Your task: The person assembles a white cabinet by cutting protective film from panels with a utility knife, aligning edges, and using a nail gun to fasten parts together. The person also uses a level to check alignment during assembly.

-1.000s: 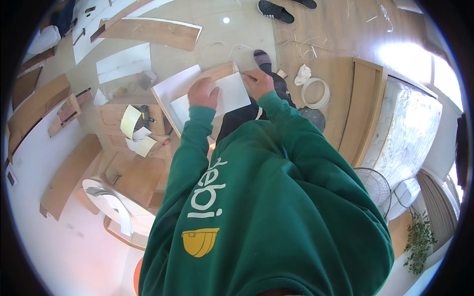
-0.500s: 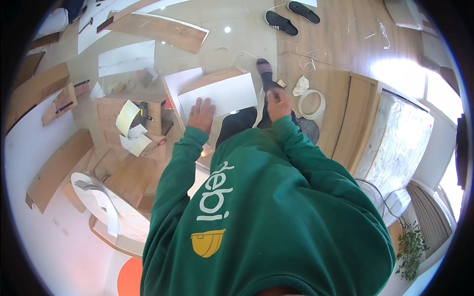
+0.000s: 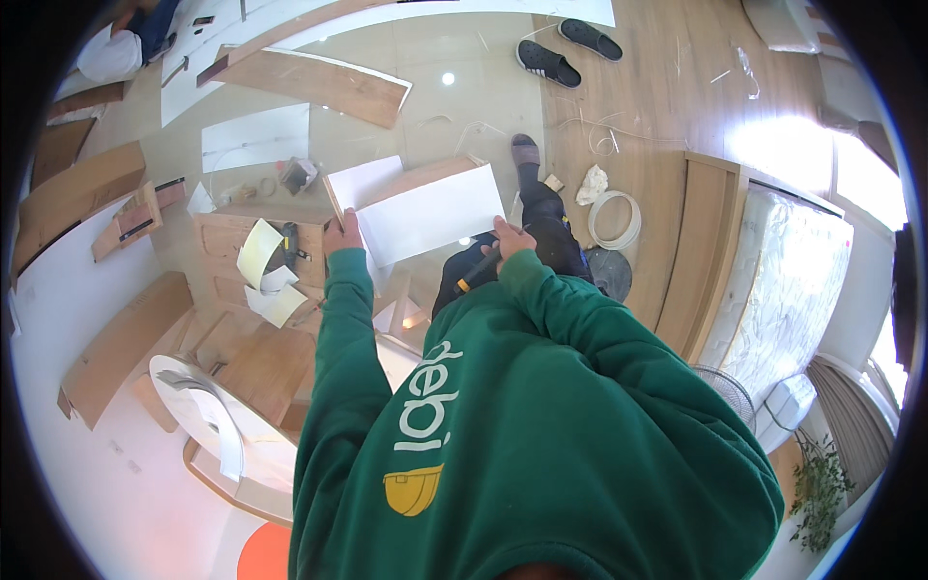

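White panel [image 3: 430, 215], flat and rectangular, with a wood-coloured edge showing along its far side: I see it held out over the floor in front of the wearer, tilted, its left end lower in the picture than its right. Left hand [image 3: 341, 235], green sleeve to the wrist: closed on the panel's left near corner, fingers wrapped round the edge. Right hand [image 3: 509, 238]: at the panel's right near corner, touching it, and closed round a tool with an orange and black handle [image 3: 476, 271] that points back toward the body; whether this hand also pinches the panel I cannot tell from here, the fingers are too small. Beneath and right of the panel: the wearer's dark trouser leg and a grey-socked foot [image 3: 527, 153] on the wooden floor. Right of the foot: a crumpled white rag [image 3: 592, 184] and a coil of white tubing [image 3: 615, 220]. Far right of centre: a pair of black sandals [image 3: 565, 50]. Right: a wrapped mattress [image 3: 788, 290] standing in a wooden frame. Left of the panel: a low wooden cabinet carcass [image 3: 232, 253] with curled yellowish paper strips [image 3: 259, 256] lying on it. Far left: a long wooden board [image 3: 319, 87] and a white sheet [image 3: 256, 138] on the pale floor. Near left: more wooden boards [image 3: 121, 343] and a round white piece [image 3: 208, 411].
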The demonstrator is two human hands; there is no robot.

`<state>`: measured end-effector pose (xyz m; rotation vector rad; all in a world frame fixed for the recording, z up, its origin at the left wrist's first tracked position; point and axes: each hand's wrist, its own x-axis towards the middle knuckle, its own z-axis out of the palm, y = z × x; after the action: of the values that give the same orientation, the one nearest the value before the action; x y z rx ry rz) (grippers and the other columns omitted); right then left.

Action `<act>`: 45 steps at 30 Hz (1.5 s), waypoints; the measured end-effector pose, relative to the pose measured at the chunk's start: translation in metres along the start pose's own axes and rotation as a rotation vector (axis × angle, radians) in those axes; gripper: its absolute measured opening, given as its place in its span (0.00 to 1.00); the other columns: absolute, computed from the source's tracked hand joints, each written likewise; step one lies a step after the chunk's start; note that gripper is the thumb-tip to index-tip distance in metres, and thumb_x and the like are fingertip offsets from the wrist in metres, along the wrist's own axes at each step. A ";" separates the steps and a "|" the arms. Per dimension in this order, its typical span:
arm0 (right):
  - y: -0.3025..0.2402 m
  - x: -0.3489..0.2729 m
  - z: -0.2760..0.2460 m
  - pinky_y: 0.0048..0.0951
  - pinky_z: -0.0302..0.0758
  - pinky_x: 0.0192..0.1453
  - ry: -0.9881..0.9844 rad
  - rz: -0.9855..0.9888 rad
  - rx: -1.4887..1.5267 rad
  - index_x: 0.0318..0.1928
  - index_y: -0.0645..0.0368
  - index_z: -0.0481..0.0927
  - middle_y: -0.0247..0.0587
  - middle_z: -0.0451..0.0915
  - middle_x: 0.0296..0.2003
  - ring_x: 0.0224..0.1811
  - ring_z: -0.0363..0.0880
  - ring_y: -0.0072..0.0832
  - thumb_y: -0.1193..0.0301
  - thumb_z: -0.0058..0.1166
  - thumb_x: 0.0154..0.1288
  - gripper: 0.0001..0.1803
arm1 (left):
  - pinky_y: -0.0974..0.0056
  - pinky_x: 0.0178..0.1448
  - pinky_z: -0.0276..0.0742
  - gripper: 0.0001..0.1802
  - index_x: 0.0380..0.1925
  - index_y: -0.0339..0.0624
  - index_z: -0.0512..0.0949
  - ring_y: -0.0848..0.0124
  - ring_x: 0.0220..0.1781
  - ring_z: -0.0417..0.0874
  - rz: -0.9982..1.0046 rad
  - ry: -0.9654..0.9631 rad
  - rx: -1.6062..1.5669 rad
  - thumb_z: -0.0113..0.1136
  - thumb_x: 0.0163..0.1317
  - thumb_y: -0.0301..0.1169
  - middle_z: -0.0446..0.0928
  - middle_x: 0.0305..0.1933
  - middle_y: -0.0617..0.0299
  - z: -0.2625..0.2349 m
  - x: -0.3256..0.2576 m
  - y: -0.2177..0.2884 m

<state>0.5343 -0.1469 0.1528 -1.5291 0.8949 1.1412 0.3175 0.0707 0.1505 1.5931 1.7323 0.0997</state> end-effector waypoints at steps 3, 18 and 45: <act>-0.021 -0.023 0.017 0.35 0.81 0.25 0.077 0.004 -0.003 0.43 0.69 0.74 0.41 0.76 0.31 0.23 0.74 0.27 0.72 0.57 0.64 0.13 | 0.56 0.55 0.75 0.32 0.56 0.33 0.72 0.51 0.49 0.82 0.092 0.120 0.309 0.61 0.51 0.38 0.81 0.45 0.43 0.015 -0.008 -0.015; -0.188 0.011 0.154 0.33 0.80 0.21 -0.195 -0.321 -0.395 0.34 0.67 0.76 0.46 0.78 0.23 0.20 0.80 0.33 0.74 0.54 0.55 0.09 | 0.49 0.47 0.84 0.25 0.48 0.28 0.74 0.56 0.41 0.84 -0.584 0.433 -0.293 0.68 0.52 0.29 0.80 0.46 0.45 0.116 -0.059 -0.003; -0.267 -0.019 0.137 0.36 0.82 0.35 -0.456 -0.537 -1.536 0.37 0.69 0.81 0.52 0.84 0.32 0.29 0.85 0.41 0.63 0.58 0.57 0.18 | 0.69 0.33 0.80 0.21 0.53 0.38 0.75 0.73 0.39 0.82 -0.574 -0.214 -0.713 0.61 0.63 0.36 0.81 0.44 0.56 0.027 -0.087 0.164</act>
<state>0.7458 0.0495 0.2351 -2.2279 -0.9676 1.7083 0.4606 0.0187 0.2598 0.5520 1.6568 0.2233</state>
